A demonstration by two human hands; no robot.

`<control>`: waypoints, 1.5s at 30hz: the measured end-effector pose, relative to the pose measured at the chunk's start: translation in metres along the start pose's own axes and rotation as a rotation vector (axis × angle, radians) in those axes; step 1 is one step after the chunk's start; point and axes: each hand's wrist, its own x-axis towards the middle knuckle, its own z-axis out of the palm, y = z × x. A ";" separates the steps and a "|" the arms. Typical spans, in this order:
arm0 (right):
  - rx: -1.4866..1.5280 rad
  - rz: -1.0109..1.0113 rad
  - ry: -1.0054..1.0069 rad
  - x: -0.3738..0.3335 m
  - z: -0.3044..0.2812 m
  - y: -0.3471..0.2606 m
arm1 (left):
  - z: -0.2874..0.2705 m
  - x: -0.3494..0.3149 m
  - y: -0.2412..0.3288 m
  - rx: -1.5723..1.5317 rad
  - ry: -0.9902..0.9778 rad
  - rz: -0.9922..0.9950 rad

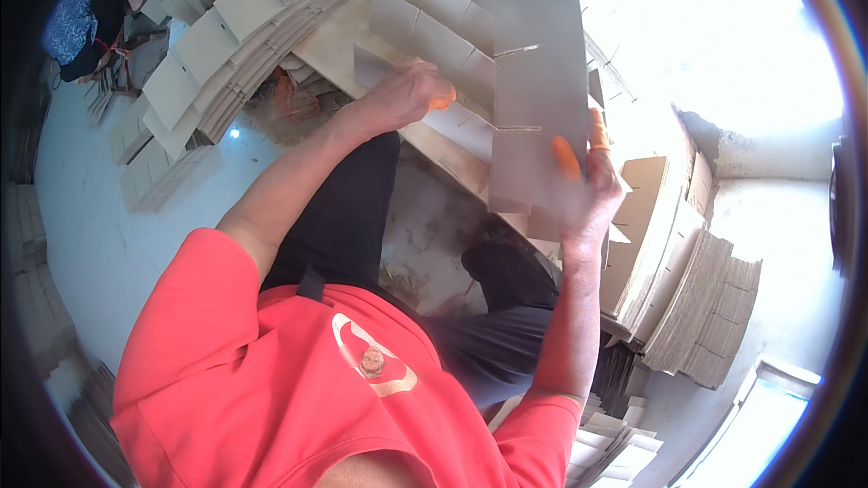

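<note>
My right hand (594, 188), with orange covers on its fingers, grips the right edge of a long slotted cardboard strip (540, 63). The strip stands tall, and narrow slits run in from its left edge. My left hand (407, 98) is closed over a lower cardboard piece (463, 130) that crosses behind the long strip; an orange cover shows on one finger. Part of that grip is hidden by the hand itself. Beyond my hands, more slotted cardboard strips (434, 32) stand in rows on a board-like work surface (443, 152).
A long curved stack of cardboard pieces (217, 41) runs along the far left. Cardboard bundles (696, 307) stand on the right by a wall. Another person (81, 23) sits at the top left. My legs (348, 208) are below the work surface.
</note>
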 end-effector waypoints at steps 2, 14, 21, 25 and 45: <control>-0.030 0.022 -0.001 0.008 0.015 -0.007 | 0.001 0.001 -0.001 0.021 0.026 0.032; -0.041 0.069 -0.120 0.024 0.037 -0.015 | -0.004 0.007 0.004 -0.041 -0.017 -0.055; -0.005 0.003 -0.231 0.029 0.049 -0.014 | 0.001 0.009 0.001 -0.109 0.003 -0.032; -0.078 0.034 -0.358 0.036 0.057 -0.020 | 0.007 0.010 -0.002 -0.075 0.018 -0.029; -0.387 0.020 0.019 -0.006 -0.013 0.072 | -0.014 0.016 0.010 -0.058 0.039 0.066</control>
